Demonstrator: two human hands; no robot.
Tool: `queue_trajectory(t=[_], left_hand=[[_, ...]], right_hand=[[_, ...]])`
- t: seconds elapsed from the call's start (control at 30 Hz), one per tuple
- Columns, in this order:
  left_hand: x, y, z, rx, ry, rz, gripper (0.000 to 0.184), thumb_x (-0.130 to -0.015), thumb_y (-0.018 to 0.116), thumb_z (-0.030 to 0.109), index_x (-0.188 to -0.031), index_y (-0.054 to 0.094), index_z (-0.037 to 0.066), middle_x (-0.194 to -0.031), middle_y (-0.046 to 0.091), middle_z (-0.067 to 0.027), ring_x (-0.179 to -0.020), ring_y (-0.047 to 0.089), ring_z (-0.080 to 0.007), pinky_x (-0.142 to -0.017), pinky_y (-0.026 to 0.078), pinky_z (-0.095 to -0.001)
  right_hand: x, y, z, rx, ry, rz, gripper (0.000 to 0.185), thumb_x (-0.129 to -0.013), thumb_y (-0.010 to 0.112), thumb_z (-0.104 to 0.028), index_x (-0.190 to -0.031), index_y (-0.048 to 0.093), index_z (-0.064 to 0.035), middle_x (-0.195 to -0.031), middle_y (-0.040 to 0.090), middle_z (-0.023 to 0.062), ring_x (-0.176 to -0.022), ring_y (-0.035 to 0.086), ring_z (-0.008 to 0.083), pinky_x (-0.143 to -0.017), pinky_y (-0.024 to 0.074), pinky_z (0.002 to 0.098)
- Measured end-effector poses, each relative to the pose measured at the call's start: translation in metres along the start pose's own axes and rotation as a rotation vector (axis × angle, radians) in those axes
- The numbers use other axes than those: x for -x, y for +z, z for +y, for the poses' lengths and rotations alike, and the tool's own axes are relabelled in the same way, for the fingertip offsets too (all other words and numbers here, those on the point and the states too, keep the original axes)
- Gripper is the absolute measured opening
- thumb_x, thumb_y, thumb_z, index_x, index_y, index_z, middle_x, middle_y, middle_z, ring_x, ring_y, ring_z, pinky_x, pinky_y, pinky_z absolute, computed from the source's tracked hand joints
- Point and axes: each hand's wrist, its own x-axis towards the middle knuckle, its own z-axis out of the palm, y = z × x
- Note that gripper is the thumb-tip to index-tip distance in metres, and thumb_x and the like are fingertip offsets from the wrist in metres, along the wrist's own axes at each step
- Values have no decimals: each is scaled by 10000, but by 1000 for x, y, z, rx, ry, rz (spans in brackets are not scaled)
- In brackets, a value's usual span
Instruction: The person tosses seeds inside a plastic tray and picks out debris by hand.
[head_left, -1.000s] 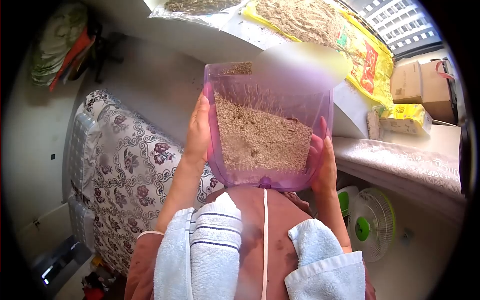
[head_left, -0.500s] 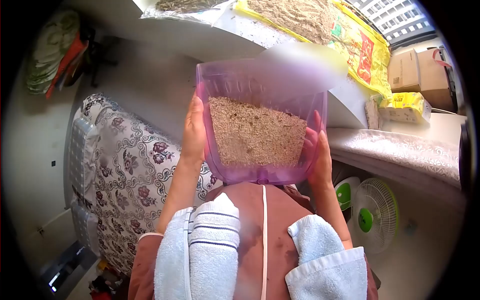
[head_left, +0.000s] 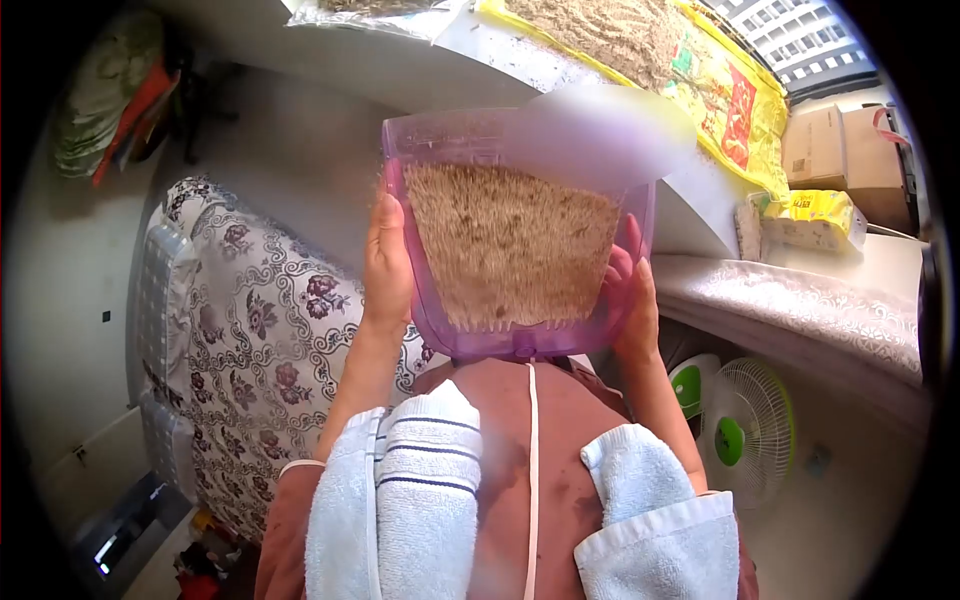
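Observation:
Between my hands is a translucent purple plastic tray (head_left: 425,310), held in front of my waist. A layer of tan grain-like granules (head_left: 515,245) with dark specks covers its floor, blurred by motion. My left hand (head_left: 388,250) grips the left wall, thumb up along the side. On the opposite wall, my right hand (head_left: 634,290) is closed, its fingers showing pink through the plastic. A whitish blur (head_left: 605,135) hides the tray's far right corner.
Ahead is a white ledge (head_left: 500,60) with a yellow printed sack (head_left: 740,120) under spread tan material. A flowered bed cover (head_left: 265,330) lies to the left. A green-and-white fan (head_left: 745,430) stands at right, below a cloth-covered surface (head_left: 800,300).
The granules have shifted toward the far side of the tray and spread, and now look streaked. The tray has moved slightly up and left in view, still in both hands.

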Motion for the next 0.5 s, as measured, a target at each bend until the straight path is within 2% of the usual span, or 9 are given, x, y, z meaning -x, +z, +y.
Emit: queue_trajectory(t=[0.03,0.1,0.2,0.23,0.3,0.33,0.4,0.47,0.5], left_hand=[[-6,-12,-8,-100,-4,36,476,-1036,284,266,-1411,326,-24,-1442,377,-120,-1323,354,-186,-1104,259,-300],[-9,-4,-4,-130,-8,44,472,-1035,283,256,-1412,325,-25,-1440,380,-119,-1320,358,-183,-1100,265,-296],[-7,25,28,-247,63,123,490,-1035,285,297,-1423,306,0,-1400,419,-124,-1285,407,-194,-1079,319,-317],[1,44,47,-239,133,129,492,-1035,287,299,-1421,310,-4,-1399,421,-123,-1286,405,-194,-1079,317,-318],[-4,31,52,-92,292,-79,487,-1035,286,278,-1433,306,-2,-1464,353,-110,-1349,324,-198,-1124,218,-320],[-11,11,33,-103,241,-32,489,-1035,287,286,-1428,308,-4,-1439,378,-114,-1318,360,-200,-1105,256,-325],[-19,-6,9,-89,140,-2,492,-1034,294,297,-1423,310,-4,-1401,417,-116,-1278,405,-197,-1082,301,-327],[-17,-2,7,-37,39,-26,496,-1032,305,304,-1422,312,-3,-1374,443,-113,-1260,421,-187,-1072,312,-323],[-14,2,8,18,-19,-38,501,-1031,314,309,-1427,316,2,-1375,442,-109,-1277,397,-179,-1086,280,-314]], right_hand=[[-3,-3,-3,37,50,-5,710,-932,417,-513,-1503,152,-186,-1274,505,111,-1031,546,205,-886,440,344],[-9,-1,-14,97,163,20,702,-930,413,-523,-1503,159,-208,-1219,539,103,-986,563,180,-822,464,302],[-19,11,-39,-37,124,-40,698,-930,426,-507,-1503,159,-209,-1241,524,102,-977,561,174,-778,469,264],[-20,9,-47,-56,8,-92,700,-932,438,-480,-1503,152,-195,-1290,495,116,-1015,559,179,-770,474,245],[-25,10,-42,-117,-155,-139,706,-932,440,-473,-1504,146,-181,-1328,469,122,-1061,549,192,-814,470,266],[-26,11,-33,-149,-228,-161,709,-932,441,-470,-1504,143,-174,-1347,456,125,-1083,544,198,-835,469,276],[-36,6,-4,-101,-162,-47,733,-921,442,-484,-1505,137,-162,-1384,424,131,-1162,507,227,-948,422,343],[-25,-7,8,-79,6,-46,730,-917,433,-500,-1506,140,-185,-1395,413,132,-1179,495,242,-1000,391,377],[-17,-4,8,-56,70,-12,710,-917,409,-524,-1505,143,-229,-1390,420,138,-1185,491,256,-1005,390,399]])
